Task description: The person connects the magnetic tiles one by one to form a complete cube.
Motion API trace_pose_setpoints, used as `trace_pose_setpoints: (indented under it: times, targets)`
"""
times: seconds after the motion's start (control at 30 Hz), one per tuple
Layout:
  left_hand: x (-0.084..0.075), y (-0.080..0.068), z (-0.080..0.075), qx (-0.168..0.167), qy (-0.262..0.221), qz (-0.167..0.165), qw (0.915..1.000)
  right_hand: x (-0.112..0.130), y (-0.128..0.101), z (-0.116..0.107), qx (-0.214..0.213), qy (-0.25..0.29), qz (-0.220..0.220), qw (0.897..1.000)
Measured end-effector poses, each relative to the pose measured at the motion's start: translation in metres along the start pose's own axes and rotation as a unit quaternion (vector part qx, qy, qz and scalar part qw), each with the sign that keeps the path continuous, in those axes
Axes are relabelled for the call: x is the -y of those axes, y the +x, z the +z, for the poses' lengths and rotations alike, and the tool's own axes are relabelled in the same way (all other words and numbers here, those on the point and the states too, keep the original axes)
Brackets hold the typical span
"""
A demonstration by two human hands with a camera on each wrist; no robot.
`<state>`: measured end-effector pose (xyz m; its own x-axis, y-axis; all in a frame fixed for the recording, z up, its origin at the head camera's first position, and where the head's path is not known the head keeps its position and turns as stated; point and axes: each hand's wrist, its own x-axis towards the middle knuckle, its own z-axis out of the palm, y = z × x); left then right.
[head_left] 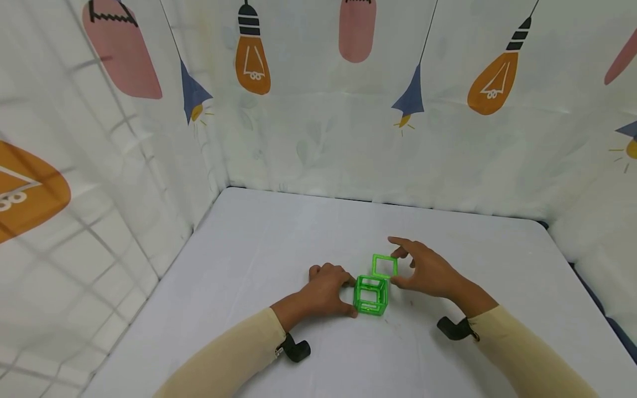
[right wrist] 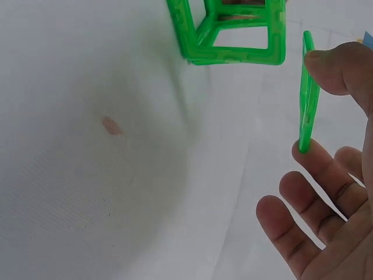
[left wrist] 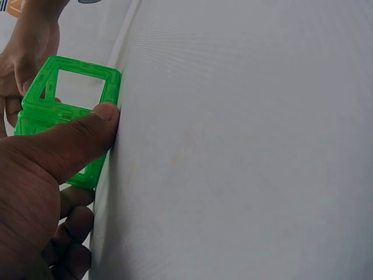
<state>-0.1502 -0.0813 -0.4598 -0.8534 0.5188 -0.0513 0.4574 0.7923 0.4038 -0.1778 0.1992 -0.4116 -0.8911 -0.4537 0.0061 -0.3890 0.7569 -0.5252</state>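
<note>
A cube of green see-through square magnetic tiles point(head_left: 370, 313) sits on the white table, each side an open frame. My left hand point(head_left: 325, 290) grips it from the left. In the left wrist view the thumb point(left wrist: 87, 131) presses the cube's point(left wrist: 112, 87) near side, while the fingers behind are partly hidden. Just beyond the cube, my right hand point(head_left: 428, 271) pinches a single green square tile point(head_left: 374, 266) by its edges. The right wrist view shows this tile point(right wrist: 309, 99) edge-on between thumb and index fingertip, apart from the cube point(right wrist: 239, 55); the other fingers spread loosely.
The white tabletop point(head_left: 278, 232) spreads around both hands. Pale fabric walls point(head_left: 318, 127) printed with lamps and bulbs enclose its back and sides. A small reddish mark point(right wrist: 111, 125) shows on the surface in the right wrist view. Dark wrist cameras point(head_left: 297, 350) hang below both sleeves.
</note>
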Motion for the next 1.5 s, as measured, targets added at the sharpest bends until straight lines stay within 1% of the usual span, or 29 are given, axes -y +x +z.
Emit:
trace_pose_setpoints:
  times: [0.2,0.37,0.63,1.17,1.5]
  targets:
    - [0.0,0.0,0.0,0.0,0.005,0.0,1.0,0.007,-0.007,0.0,-0.001,-0.01,-0.002,1.0]
    - [-0.001,0.0,0.0,0.002,0.004,-0.001,1.0,0.009,-0.011,0.002,-0.001,-0.009,-0.013,1.0]
    - [-0.001,0.0,-0.001,0.002,0.003,-0.004,1.0,0.014,-0.014,0.005,-0.003,-0.017,-0.031,0.999]
    - [0.0,0.0,0.0,-0.001,0.008,-0.002,1.0,0.027,-0.019,0.011,0.0,-0.018,-0.046,0.999]
    - [0.0,0.0,0.001,-0.003,0.004,0.0,1.0,0.03,-0.02,0.014,-0.002,-0.03,-0.054,0.998]
